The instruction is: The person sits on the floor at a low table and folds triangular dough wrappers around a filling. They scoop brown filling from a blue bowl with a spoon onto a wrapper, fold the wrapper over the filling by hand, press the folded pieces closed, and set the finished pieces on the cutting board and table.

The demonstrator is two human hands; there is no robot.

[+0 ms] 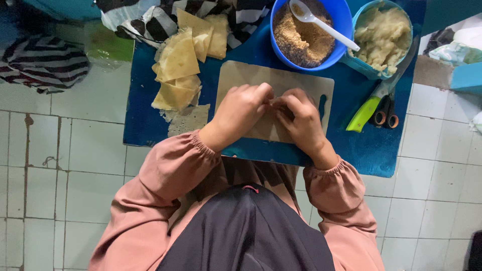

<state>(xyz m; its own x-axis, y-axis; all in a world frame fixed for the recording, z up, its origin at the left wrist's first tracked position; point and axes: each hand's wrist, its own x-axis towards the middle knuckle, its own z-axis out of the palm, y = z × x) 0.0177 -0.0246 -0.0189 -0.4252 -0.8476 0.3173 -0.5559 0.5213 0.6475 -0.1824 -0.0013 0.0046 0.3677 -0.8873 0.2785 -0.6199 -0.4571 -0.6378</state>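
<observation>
Two hands meet over a beige cutting board (301, 83) on the blue bench (145, 120). Left of them and a little farther out lies a pile of folded yellow wrappers (178, 70).

The left hand (241, 113) and right hand (301, 120) are curled, with their fingertips pinched together on a small pale piece (273, 103). It is mostly hidden, so its kind is hard to tell. It seems to lie flat between the two hands, with its long axis running from one hand to the other.

Beyond the right hand stands a blue bowl of brown crumbs (301, 40) holding a white spoon (326, 25), then a paler bowl of mashed filling (384, 35). A green-handled knife (369, 108) lies to the right.

The thin piece could tear if the two pinches pull apart unevenly. A wide right elbow could also nudge the knife.
</observation>
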